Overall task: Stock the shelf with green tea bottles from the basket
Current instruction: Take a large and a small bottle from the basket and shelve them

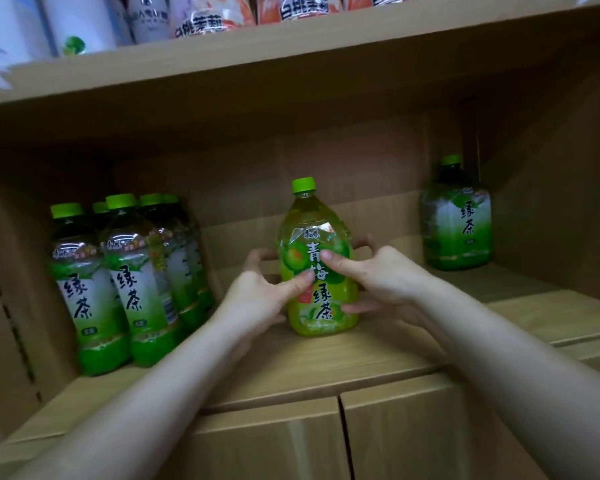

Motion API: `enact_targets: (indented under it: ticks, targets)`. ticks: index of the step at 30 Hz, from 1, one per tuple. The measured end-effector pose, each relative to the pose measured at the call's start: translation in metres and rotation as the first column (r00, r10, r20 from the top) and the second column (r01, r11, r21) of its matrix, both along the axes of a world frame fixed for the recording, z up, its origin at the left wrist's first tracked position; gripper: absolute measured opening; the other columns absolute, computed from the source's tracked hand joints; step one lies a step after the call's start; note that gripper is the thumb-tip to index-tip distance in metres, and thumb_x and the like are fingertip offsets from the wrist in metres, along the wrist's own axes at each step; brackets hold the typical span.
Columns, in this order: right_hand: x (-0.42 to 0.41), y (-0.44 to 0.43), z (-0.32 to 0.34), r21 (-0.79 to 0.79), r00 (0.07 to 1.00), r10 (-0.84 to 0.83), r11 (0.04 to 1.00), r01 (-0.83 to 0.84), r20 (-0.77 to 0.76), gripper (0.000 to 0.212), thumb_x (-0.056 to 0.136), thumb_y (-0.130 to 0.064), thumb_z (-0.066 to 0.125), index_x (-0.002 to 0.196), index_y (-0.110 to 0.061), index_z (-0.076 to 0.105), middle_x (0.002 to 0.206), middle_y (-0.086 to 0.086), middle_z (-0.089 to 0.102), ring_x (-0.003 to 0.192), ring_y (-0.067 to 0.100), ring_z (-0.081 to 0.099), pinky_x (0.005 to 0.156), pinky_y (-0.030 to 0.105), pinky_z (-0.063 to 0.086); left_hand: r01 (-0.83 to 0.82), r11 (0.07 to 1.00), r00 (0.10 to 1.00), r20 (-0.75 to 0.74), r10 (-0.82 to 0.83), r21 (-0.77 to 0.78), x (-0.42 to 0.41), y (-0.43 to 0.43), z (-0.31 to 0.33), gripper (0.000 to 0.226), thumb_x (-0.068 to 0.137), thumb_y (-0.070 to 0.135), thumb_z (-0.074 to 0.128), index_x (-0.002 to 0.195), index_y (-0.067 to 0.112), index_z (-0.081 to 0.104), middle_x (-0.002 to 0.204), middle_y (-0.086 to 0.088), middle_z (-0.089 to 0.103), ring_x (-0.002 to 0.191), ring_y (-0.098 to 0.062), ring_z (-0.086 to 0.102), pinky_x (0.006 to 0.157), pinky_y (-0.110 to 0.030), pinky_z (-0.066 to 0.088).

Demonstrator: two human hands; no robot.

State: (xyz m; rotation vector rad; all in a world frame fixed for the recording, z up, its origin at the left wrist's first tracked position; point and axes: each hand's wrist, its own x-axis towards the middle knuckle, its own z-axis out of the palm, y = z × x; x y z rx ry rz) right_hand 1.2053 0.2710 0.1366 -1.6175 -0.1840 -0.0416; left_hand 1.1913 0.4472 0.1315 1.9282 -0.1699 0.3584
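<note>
You hold the green plum tea bottle (317, 268) upright on the wooden shelf board (326, 362), near its middle, with the label facing you. Your left hand (260, 296) wraps its left side, thumb pressed across the label and fingers curled behind; your right hand (378, 275) clasps the right side the same way. Both hands are closed around the bottle. The base appears to rest on the board. A cluster of green tea bottles (125, 278) stands well to the left, and a single green tea bottle (456, 220) stands apart at the back right. The basket is not in view. To finish this placement well, keep the bottle vertical, slide it rather than lift it, align it with the existing row, keep the label forward, and release only when it stands steady
</note>
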Motion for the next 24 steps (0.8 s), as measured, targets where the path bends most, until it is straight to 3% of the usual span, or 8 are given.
enact_targets:
  ticks: [2, 4, 7, 10, 12, 14, 17, 24]
  targets:
    - [0.003, 0.007, -0.001, 0.002, 0.999, -0.044, 0.999, 0.044, 0.003, 0.067, 0.07, -0.04, 0.079, 0.122, -0.02, 0.042, 0.126, 0.012, 0.058, 0.107, 0.029, 0.064, 0.057, 0.04, 0.061, 0.075, 0.987, 0.995, -0.049, -0.083, -0.143, 0.004, 0.005, 0.0, 0.067, 0.063, 0.035, 0.08, 0.119, 0.025, 0.045, 0.105, -0.001, 0.069, 0.092, -0.015, 0.069, 0.084, -0.047, 0.057]
    - [0.008, 0.015, -0.001, 0.016, 0.996, -0.092, 0.996, 0.092, 0.014, 0.064, 0.073, -0.037, 0.078, 0.124, -0.018, 0.044, 0.127, 0.013, 0.058, 0.107, 0.033, 0.063, 0.055, 0.041, 0.06, 0.093, 0.986, 0.995, -0.034, -0.099, -0.142, 0.011, 0.01, -0.004, 0.059, 0.069, 0.022, 0.081, 0.116, 0.028, 0.045, 0.109, -0.001, 0.067, 0.096, -0.018, 0.068, 0.083, -0.044, 0.057]
    - [0.021, 0.031, 0.0, 0.0, 0.983, -0.178, 0.984, 0.179, 0.054, 0.063, 0.076, -0.035, 0.077, 0.127, -0.012, 0.047, 0.128, 0.015, 0.056, 0.108, 0.038, 0.061, 0.062, 0.048, 0.06, 0.071, 0.99, 0.997, 0.002, -0.071, -0.124, 0.028, 0.018, -0.008, 0.056, 0.075, 0.013, 0.079, 0.118, 0.026, 0.046, 0.11, -0.003, 0.064, 0.094, -0.019, 0.068, 0.065, -0.033, 0.058]
    - [0.036, 0.048, 0.002, -0.018, 0.968, -0.24, 0.97, 0.241, 0.071, 0.062, 0.077, -0.034, 0.076, 0.126, -0.008, 0.048, 0.125, 0.013, 0.055, 0.107, 0.038, 0.061, 0.064, 0.05, 0.059, -0.005, 0.997, 1.0, 0.021, 0.007, -0.079, 0.045, 0.024, -0.006, 0.054, 0.075, 0.016, 0.079, 0.118, 0.026, 0.048, 0.1, -0.007, 0.065, 0.08, -0.018, 0.066, 0.048, -0.027, 0.052]
    - [0.047, 0.058, 0.002, 0.004, 0.964, -0.26, 0.966, 0.26, 0.059, 0.06, 0.078, -0.031, 0.076, 0.124, -0.007, 0.047, 0.119, 0.008, 0.051, 0.109, 0.037, 0.059, 0.062, 0.049, 0.059, -0.058, 0.996, 0.997, 0.05, 0.062, -0.074, 0.056, 0.025, -0.007, 0.045, 0.076, 0.014, 0.078, 0.108, 0.023, 0.047, 0.093, -0.014, 0.069, 0.064, -0.019, 0.064, 0.049, -0.032, 0.055]
    - [0.06, 0.067, 0.001, 0.054, 0.968, -0.247, 0.968, 0.245, 0.049, 0.049, 0.081, -0.027, 0.075, 0.116, -0.01, 0.046, 0.118, 0.007, 0.05, 0.107, 0.034, 0.059, 0.058, 0.046, 0.059, -0.103, 0.99, 0.991, 0.08, 0.111, -0.094, 0.066, 0.025, -0.009, 0.036, 0.08, 0.008, 0.074, 0.092, 0.021, 0.042, 0.088, -0.018, 0.07, 0.055, -0.021, 0.062, 0.056, -0.039, 0.056]
    - [0.078, 0.074, -0.001, 0.143, 0.981, -0.196, 0.971, 0.192, 0.011, 0.033, 0.085, -0.024, 0.071, 0.101, -0.013, 0.044, 0.122, 0.012, 0.053, 0.107, 0.03, 0.058, 0.063, 0.044, 0.06, -0.084, 0.979, 0.992, 0.076, 0.099, -0.188, 0.074, 0.029, -0.012, 0.026, 0.086, -0.001, 0.065, 0.085, 0.016, 0.045, 0.088, -0.017, 0.067, 0.057, -0.02, 0.06, 0.054, -0.031, 0.052]
    - [0.099, 0.069, -0.004, 0.377, 0.996, 0.019, 0.926, 0.014, -0.083, 0.036, 0.092, -0.034, 0.058, 0.118, -0.01, 0.061, 0.122, 0.014, 0.062, 0.11, 0.029, 0.062, 0.065, 0.036, 0.061, 0.083, 0.98, 0.997, 0.019, -0.081, -0.179, 0.076, 0.042, -0.013, 0.048, 0.082, -0.013, 0.054, 0.113, 0.022, 0.061, 0.099, 0.002, 0.066, 0.077, -0.005, 0.061, 0.061, -0.017, 0.053]
